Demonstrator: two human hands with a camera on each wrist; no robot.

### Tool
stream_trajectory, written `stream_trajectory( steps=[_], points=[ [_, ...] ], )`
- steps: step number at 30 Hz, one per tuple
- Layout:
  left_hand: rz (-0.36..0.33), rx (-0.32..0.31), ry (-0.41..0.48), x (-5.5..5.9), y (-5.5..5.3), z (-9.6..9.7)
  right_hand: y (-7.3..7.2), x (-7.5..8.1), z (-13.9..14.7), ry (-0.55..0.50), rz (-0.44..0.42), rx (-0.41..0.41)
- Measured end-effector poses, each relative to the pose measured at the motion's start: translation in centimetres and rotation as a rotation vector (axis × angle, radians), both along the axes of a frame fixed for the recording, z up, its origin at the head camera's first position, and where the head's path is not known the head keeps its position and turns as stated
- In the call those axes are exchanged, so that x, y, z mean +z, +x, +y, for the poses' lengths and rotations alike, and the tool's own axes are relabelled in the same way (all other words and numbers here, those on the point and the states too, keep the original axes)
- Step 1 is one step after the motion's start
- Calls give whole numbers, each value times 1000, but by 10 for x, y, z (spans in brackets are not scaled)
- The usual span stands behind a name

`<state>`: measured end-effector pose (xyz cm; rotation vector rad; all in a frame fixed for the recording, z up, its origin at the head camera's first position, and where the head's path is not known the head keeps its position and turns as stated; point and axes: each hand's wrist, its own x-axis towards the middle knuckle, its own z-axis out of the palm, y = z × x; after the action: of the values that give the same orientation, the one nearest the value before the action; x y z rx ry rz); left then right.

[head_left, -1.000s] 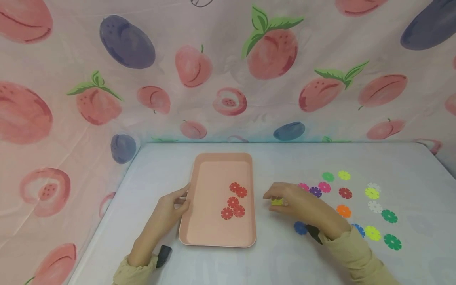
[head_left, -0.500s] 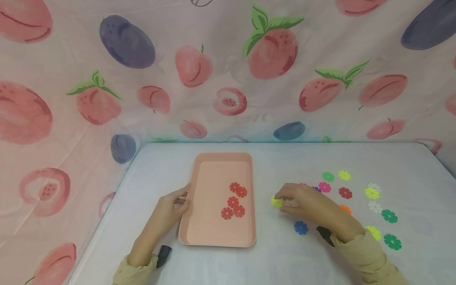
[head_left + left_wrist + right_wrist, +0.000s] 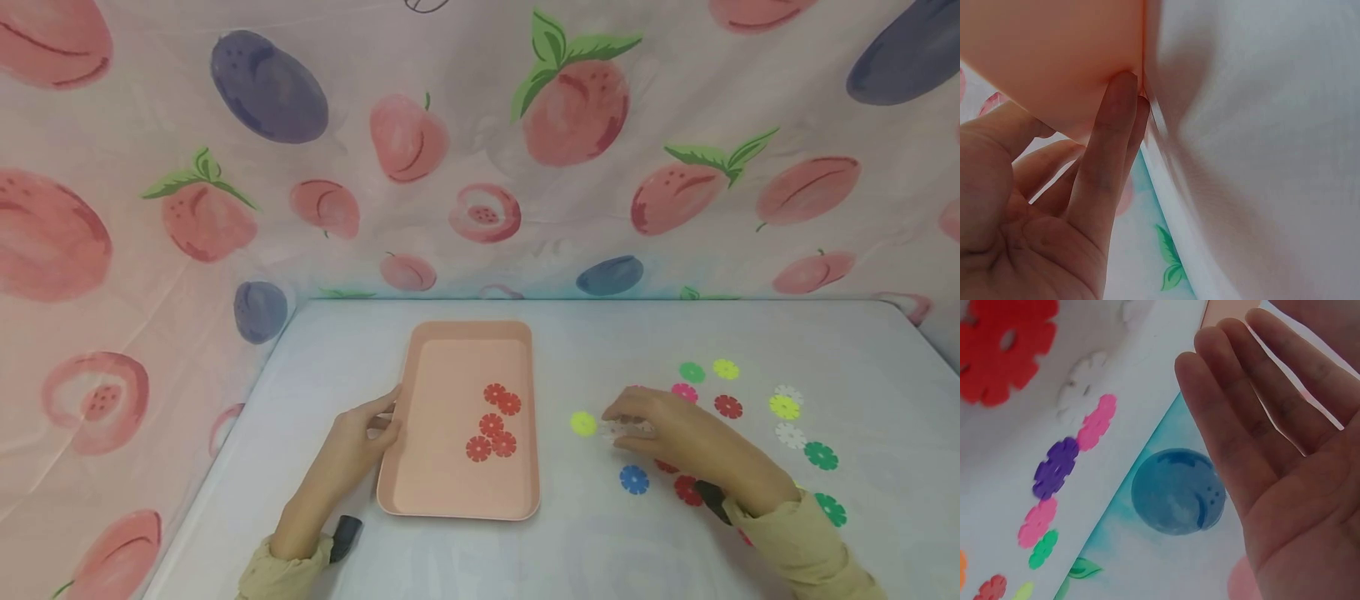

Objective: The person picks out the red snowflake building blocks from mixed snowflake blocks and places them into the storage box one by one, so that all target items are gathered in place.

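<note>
My left hand (image 3: 350, 442) holds the left side of a pink rectangular tray (image 3: 435, 500); in the left wrist view its fingertips press against the tray's outer wall (image 3: 1054, 50). Several red snowflake discs (image 3: 491, 425) lie in the tray's right half. My right hand (image 3: 667, 429) hovers low over the loose discs, thumb and fingers apart. Its fingers are extended and hold nothing in the right wrist view. Under the fingertips lie pale white discs (image 3: 622, 428), partly hidden. A yellow disc (image 3: 583, 423) lies just left of them, and a blue disc (image 3: 634, 479) lies nearer the front.
Loose discs spread over the right of the white table (image 3: 577, 550): green (image 3: 821, 456), yellow (image 3: 785, 407), dark red (image 3: 727, 407), pink (image 3: 684, 392), and white (image 3: 791, 435). My right forearm covers some. A fruit-print cloth (image 3: 480, 150) hangs behind the table and along its left.
My right hand has drawn back to the right, away from the yellow disc, which lies uncovered. Red discs now show under the right wrist. The left hand and tray stay put.
</note>
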<state>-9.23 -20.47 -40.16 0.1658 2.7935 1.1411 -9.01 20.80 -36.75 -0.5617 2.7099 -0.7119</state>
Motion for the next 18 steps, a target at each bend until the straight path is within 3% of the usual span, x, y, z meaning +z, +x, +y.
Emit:
stream_trajectory(
  steps=[6, 18],
  points=[
    [3, -5, 8, -2, -1, 0, 3, -2, 10, 25, 19, -1],
    [12, -11, 5, -2, -1, -1, 10, -2, 24, 22, -36, -38]
  ],
)
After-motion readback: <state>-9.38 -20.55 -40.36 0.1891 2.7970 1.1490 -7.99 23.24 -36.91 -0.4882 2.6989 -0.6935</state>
